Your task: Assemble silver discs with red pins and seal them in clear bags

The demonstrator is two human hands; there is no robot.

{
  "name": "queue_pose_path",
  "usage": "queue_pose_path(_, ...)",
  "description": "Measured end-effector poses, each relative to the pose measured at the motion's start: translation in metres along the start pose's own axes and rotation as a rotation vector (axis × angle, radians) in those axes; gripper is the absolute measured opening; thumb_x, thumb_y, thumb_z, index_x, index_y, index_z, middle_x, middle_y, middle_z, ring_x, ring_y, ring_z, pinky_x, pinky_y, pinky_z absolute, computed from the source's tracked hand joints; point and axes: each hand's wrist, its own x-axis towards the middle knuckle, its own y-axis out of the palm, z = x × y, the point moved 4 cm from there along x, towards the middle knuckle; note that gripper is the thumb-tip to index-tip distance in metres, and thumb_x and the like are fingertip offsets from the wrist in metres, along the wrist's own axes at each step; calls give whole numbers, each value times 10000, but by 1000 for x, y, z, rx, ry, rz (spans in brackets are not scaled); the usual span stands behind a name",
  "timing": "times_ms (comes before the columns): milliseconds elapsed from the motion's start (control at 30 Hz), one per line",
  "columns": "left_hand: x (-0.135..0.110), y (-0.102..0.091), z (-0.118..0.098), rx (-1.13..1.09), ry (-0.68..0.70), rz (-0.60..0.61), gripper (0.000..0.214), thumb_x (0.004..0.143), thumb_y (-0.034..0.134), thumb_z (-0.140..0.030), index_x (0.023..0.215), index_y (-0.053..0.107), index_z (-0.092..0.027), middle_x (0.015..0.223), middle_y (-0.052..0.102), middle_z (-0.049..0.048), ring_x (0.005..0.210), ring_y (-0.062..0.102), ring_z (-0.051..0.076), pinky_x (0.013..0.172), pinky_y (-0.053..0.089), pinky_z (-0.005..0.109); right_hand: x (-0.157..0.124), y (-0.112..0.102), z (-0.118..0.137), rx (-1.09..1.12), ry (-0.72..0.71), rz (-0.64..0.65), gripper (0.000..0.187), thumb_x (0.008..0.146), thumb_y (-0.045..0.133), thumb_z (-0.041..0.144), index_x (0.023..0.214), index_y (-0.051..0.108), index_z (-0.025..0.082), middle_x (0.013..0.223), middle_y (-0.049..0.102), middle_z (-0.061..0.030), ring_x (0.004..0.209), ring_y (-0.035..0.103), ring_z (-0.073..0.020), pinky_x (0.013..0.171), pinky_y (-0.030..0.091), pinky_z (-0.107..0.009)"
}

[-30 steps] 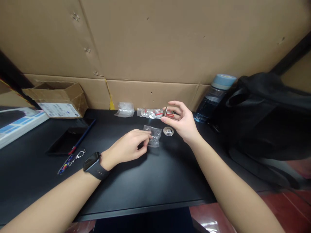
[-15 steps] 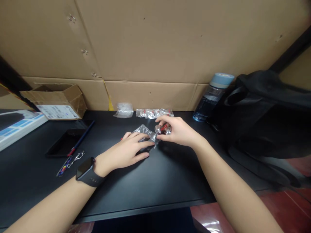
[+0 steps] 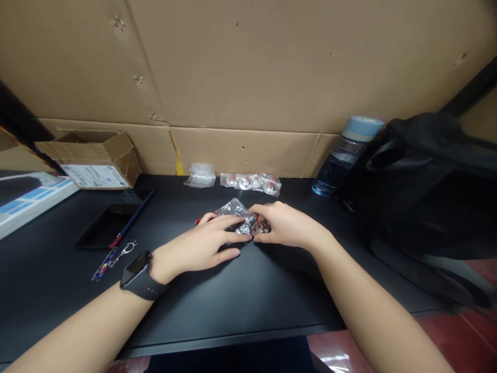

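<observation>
My left hand [image 3: 202, 243] lies flat on the black table [image 3: 233, 295], fingers stretched over a small clear plastic bag [image 3: 235, 210] of parts. My right hand [image 3: 285, 225] is curled just right of it, pinching a small round metal disc with a red piece [image 3: 259, 226] against the bag's edge. The disc is mostly hidden by my fingers. A row of similar metal discs in clear packets [image 3: 252, 182] lies at the back of the table, with another clear bag [image 3: 200, 175] to its left.
A blue-capped water bottle [image 3: 344, 155] and a black bag [image 3: 430, 181] stand at the right. A cardboard box [image 3: 91, 158], a phone [image 3: 103, 228], a pen [image 3: 132, 218] and a keyring [image 3: 114, 256] lie at the left. A cardboard wall [image 3: 248, 67] closes the back.
My right hand came down from the back of the table with the disc and red piece to the bag. My left hand flattened over the bag.
</observation>
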Motion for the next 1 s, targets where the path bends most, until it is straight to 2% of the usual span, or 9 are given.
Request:
queue_pose_path(233,3,-1,4,-9,-17,39,375,1013,587,-308,1359,637,-445,1559,496,41,1455,439,275,1147,319,475,0,-1,7,-3,-51,45,360,783,810,292,1122,708,225,804,706,-25,718,642,-188,656,424,-273)
queue_pose_path(433,4,-2,3,-16,-28,80,344,1004,597,-330,1326,663,-431,1590,452,46,1482,397,294,1147,292,510,1,0,8,35,-50,38,355,806,800,311,1135,707,214,810,711,-24,699,637,-178,645,429,-268)
queue_pose_path(600,2,-1,5,-24,-25,76,348,992,617,-358,1332,666,-415,1575,472,61,1483,396,302,1167,267,512,3,0,14,37,-98,-76,301,822,778,223,1113,707,192,967,710,-66,810,646,-185,725,457,-277)
queue_pose_path(700,2,0,5,-31,-21,76,355,996,612,-351,1343,659,-413,1573,477,48,1489,384,294,1177,248,500,2,-1,16,60,-158,-71,365,801,761,117,1151,690,199,1034,694,-69,835,640,-174,747,462,-272)
queue_pose_path(833,2,-1,5,-41,-17,89,364,1000,608,-343,1357,651,-400,1570,482,49,1500,362,287,1180,230,484,3,0,14,89,-211,-35,433,799,712,16,1186,678,206,1043,692,-59,852,646,-166,763,468,-268)
queue_pose_path(1000,1,-2,3,-57,-29,108,354,1006,600,-396,1355,655,-395,1570,480,66,1503,359,291,1183,232,474,9,6,10,120,-184,-85,410,788,755,25,1152,676,196,1006,695,-38,821,655,-154,751,475,-262)
